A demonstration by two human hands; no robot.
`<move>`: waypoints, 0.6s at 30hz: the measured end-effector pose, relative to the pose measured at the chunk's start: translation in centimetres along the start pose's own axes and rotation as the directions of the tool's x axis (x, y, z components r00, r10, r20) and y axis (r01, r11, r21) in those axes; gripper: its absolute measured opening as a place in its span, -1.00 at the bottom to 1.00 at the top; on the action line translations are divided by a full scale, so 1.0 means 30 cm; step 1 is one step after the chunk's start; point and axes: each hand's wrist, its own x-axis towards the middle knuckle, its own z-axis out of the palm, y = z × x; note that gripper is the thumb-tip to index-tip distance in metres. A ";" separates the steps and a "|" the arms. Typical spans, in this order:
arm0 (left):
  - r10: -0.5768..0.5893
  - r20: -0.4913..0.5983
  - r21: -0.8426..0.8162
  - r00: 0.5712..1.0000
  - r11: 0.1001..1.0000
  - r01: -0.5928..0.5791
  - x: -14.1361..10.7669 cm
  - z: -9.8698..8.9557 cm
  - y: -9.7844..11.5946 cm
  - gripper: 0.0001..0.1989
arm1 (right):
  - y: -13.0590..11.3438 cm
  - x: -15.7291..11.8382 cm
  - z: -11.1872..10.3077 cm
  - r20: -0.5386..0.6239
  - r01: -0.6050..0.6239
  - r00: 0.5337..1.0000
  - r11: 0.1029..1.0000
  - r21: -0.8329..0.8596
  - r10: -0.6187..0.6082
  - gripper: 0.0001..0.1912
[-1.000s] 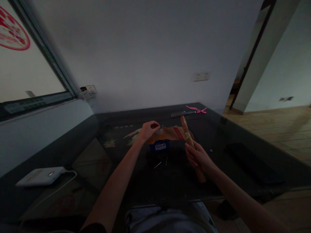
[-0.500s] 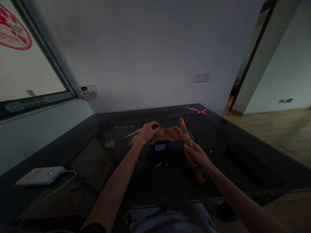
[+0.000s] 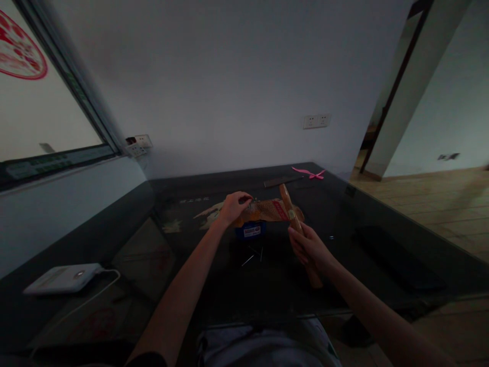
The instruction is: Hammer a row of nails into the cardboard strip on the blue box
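Note:
My right hand is wrapped round a brown wooden stick, held tilted with its top leaning left over the table. My left hand is closed in a pinch above a brown printed sheet; what its fingertips hold is too small to make out. The sheet lies across a blue box with a white label. A few thin metal pins rest on the dark table in front of the box.
At the back lie a flat dark tool and a pink ribbon. A white device with a cable sits at the left. On the right are a long black object and a small shiny piece.
The upper end of the wooden stick has shifted very slightly left. My left hand has stayed in place.

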 end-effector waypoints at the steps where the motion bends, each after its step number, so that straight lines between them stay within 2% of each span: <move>1: -0.002 -0.001 -0.001 1.000 1.000 0.002 0.000 0.002 0.001 -0.86 | 0.000 0.000 0.000 0.001 -0.002 1.000 1.000 0.001 0.002 -0.69; 18: -0.052 0.023 -0.047 0.998 0.998 0.053 0.003 0.016 0.006 -0.87 | 0.010 0.006 -0.003 -0.012 -0.002 1.000 0.999 -0.046 0.001 -0.67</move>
